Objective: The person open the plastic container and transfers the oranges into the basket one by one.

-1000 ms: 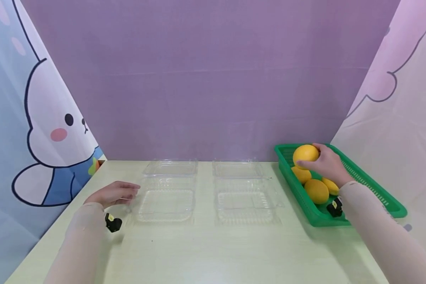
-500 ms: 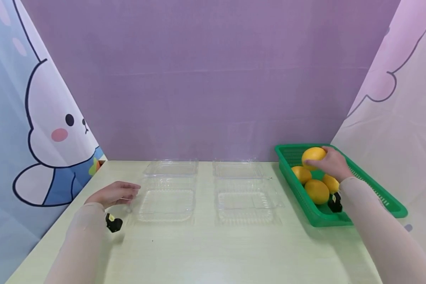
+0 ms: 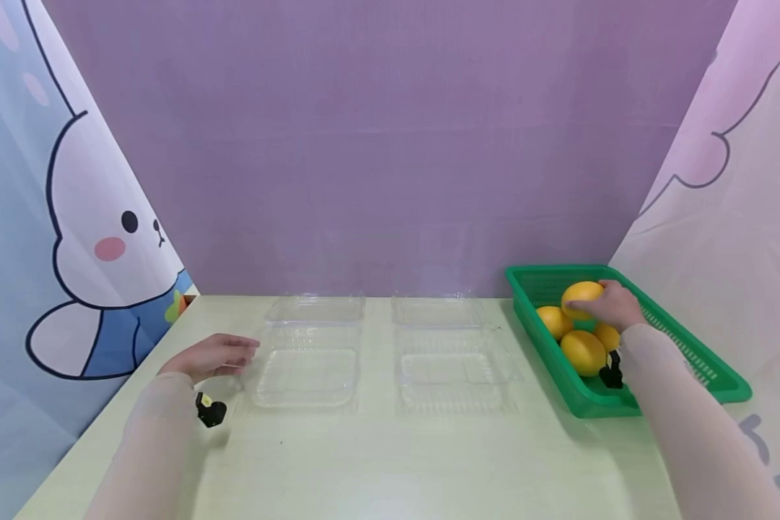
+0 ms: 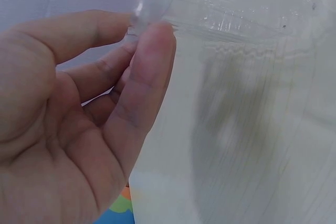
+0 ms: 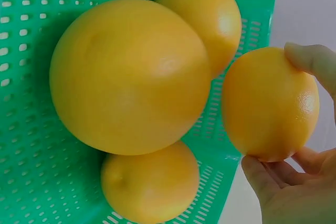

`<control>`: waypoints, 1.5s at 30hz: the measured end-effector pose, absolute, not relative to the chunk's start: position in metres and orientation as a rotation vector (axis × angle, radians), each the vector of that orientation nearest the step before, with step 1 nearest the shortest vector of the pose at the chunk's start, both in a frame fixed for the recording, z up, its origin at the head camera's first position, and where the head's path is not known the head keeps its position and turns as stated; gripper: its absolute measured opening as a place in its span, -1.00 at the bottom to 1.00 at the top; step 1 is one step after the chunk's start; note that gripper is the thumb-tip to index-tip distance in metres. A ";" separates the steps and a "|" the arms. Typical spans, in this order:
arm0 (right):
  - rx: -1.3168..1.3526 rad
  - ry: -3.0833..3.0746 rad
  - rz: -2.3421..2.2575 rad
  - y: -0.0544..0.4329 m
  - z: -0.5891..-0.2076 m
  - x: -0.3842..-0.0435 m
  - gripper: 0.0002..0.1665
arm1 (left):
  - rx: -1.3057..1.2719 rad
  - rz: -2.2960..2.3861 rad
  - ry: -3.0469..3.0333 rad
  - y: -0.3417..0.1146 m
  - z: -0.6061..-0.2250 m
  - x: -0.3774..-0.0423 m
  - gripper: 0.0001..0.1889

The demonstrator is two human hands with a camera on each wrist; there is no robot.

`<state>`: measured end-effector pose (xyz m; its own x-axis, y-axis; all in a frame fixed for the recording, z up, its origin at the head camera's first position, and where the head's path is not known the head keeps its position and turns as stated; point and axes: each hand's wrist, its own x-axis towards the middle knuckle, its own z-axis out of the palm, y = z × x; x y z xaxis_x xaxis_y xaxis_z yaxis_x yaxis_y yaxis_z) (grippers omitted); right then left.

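My right hand (image 3: 616, 307) grips an orange (image 3: 580, 297) between thumb and fingers, over the far part of the green basket (image 3: 562, 377). Under it lie more oranges: one to the left (image 3: 555, 322), one in front (image 3: 583, 353), and one partly hidden by the hand and wrist (image 3: 607, 336). In the right wrist view the held orange (image 5: 270, 103) sits beside the largest-looking orange (image 5: 131, 77). My left hand (image 3: 211, 357) is at the left clear plastic container (image 3: 307, 375); in the left wrist view its thumb and fingers (image 4: 152, 51) pinch the container's edge.
A second clear container (image 3: 453, 375) stands to the right of the first, and both have lids (image 3: 315, 309) opened toward the back. A purple backdrop (image 3: 390, 159) rises behind the table (image 3: 377, 462), with printed curtains at either side.
My right hand, holding the orange, has moved down and slightly right over the basket. My left hand and the containers stay in place.
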<state>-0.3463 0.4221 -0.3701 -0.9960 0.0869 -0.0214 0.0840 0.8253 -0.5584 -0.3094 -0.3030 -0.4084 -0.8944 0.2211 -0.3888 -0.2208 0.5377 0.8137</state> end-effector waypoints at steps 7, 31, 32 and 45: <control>-0.223 -2.992 1.017 0.433 -0.380 -0.346 0.37 | 0.023 1.328 2.324 -0.302 -0.409 -0.308 -0.40; -0.193 -3.162 1.040 0.449 -0.375 -0.345 0.42 | -0.001 1.303 2.347 -0.302 -0.410 -0.312 -0.39; -0.186 -3.164 1.044 0.449 -0.375 -0.345 0.41 | 0.001 1.302 2.346 -0.302 -0.409 -0.312 -0.39; -0.073 -3.186 1.097 0.448 -0.374 -0.345 0.21 | -0.009 1.313 2.341 -0.300 -0.407 -0.310 -0.39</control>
<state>-0.3453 0.4475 -0.3745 -0.9731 -0.0330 -0.2279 0.1143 0.7899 -0.6024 -0.3101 -0.2997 -0.4066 -0.8972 0.2102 -0.3883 -0.2218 0.5458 0.8080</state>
